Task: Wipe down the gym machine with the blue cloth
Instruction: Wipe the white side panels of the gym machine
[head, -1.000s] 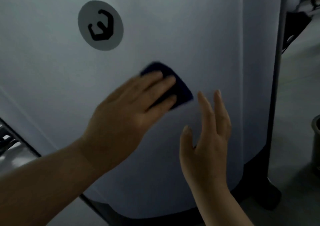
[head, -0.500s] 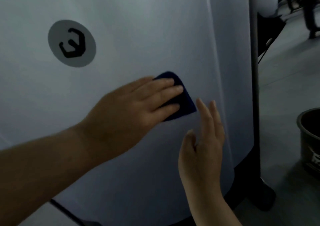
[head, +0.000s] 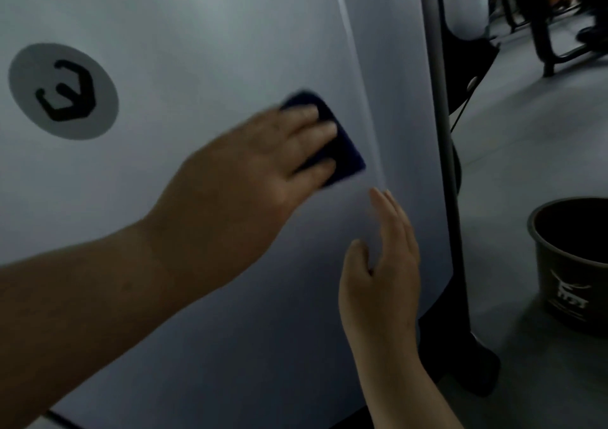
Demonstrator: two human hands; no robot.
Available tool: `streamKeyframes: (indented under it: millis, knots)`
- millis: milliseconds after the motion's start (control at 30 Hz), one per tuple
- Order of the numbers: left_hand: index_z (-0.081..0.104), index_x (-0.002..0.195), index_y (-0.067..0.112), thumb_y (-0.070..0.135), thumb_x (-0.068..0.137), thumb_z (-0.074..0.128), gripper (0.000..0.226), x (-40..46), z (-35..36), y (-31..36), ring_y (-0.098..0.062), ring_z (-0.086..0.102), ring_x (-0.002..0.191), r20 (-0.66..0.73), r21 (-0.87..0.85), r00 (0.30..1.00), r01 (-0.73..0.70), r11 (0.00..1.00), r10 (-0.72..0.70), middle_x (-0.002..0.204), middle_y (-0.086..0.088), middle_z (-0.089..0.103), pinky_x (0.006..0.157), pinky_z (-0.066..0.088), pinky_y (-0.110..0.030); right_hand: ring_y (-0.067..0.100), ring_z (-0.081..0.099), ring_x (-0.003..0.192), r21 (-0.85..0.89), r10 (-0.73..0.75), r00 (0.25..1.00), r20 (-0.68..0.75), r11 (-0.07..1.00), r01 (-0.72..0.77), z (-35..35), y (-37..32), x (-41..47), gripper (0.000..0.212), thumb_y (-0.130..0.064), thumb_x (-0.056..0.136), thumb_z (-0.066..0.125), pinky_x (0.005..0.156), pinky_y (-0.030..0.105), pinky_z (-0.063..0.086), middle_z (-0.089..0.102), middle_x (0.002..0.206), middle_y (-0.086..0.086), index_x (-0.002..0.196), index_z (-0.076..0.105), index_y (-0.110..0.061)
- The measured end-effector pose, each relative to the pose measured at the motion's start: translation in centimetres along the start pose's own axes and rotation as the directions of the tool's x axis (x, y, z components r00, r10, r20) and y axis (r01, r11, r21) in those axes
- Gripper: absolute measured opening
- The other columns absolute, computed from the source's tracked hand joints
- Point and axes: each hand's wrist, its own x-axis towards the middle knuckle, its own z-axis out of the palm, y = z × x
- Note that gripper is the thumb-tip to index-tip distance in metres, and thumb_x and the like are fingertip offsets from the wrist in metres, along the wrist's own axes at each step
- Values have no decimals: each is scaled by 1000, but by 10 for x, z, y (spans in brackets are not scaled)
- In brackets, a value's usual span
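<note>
Your left hand (head: 263, 165) lies flat against the pale side panel (head: 197, 33) of the gym machine, its fingers stretched out straight and pressing the blue cloth (head: 342, 155) onto the surface. The cloth is dark blue and folded small; most of it sits under your fingers, with its upper corner and right edge showing beyond your fingertips, just left of a faint vertical crease in the panel. The hand and cloth are slightly blurred. Your right hand (head: 381, 274) is below and to the right of the cloth, held upright with its fingers straight and close together, thumb apart, gripping nothing; its fingertips are near the cloth's lower right corner but apart from it, and whether the palm touches the panel you cannot tell from here. To the left of your left hand, a round grey sticker (head: 62, 91) with a black hexagon-shaped mark sits on the panel. A dark upright post (head: 444, 132) runs along the panel's right edge down to a black foot on the grey floor (head: 526, 165). A dark bucket (head: 572, 264) stands on the floor at the right.
</note>
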Motion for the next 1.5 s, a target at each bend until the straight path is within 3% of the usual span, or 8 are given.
streamKeyframes:
  millis: [133,300,433,633,767,1100,1300,1500]
  knots:
    - [70,119,8,9,100,40,36,-9,7,17,-36,53,128,122,-2,978,-170,985,169,136,-17,57,106,43,-49,-8,33,134,86,25,999,-30,996,-22,-3,1,3,59,-1,96,49,109,15,30,40,138,-27,143,41,-37]
    - [71,113,3,7,92,37,40,38,9,9,-39,55,123,14,8,1000,20,1000,-20,131,-22,60,107,38,-49,-10,44,125,202,103,994,-43,975,-93,-13,4,13,57,-1,97,43,102,9,36,51,136,-21,141,45,-37]
    - [74,108,8,11,91,42,36,29,23,31,-33,59,120,125,-30,977,-169,985,171,125,-15,65,108,41,-44,-3,52,123,248,110,993,-44,964,-95,-21,6,20,57,2,95,44,105,25,44,58,131,-17,136,47,-38]
    - [72,106,2,8,91,39,37,71,16,2,-41,58,117,43,55,999,16,998,-19,121,-23,64,102,45,-53,-12,27,134,51,113,983,145,991,-121,-32,14,30,58,-10,99,46,105,8,26,30,151,-25,147,32,-40]
    - [72,98,11,11,91,39,34,66,28,27,-34,60,109,186,29,969,-172,985,164,108,-12,68,94,45,-46,-6,11,144,-99,101,971,215,992,-81,-34,21,29,61,-13,100,47,110,14,20,11,157,-27,151,24,-36]
    - [75,97,11,13,85,28,48,88,33,25,-34,60,108,223,79,966,-149,986,128,109,-12,68,94,45,-47,-4,-7,145,-156,113,965,235,985,-78,-42,22,49,72,-15,101,47,110,16,15,-11,157,-29,153,5,-41]
    - [77,93,6,13,82,26,52,131,24,-3,-36,65,105,125,135,992,-38,990,21,108,-18,70,94,50,-45,-5,-4,145,-126,74,969,234,991,-45,-47,9,64,71,-16,100,47,116,22,17,-9,157,-29,154,6,-38]
    - [77,94,14,15,80,22,56,129,29,5,-31,65,104,231,37,956,-191,981,178,108,-10,71,87,54,-42,-1,1,147,-88,81,957,280,994,-59,-51,5,76,71,-17,101,47,121,28,17,-2,160,-22,155,6,-34]
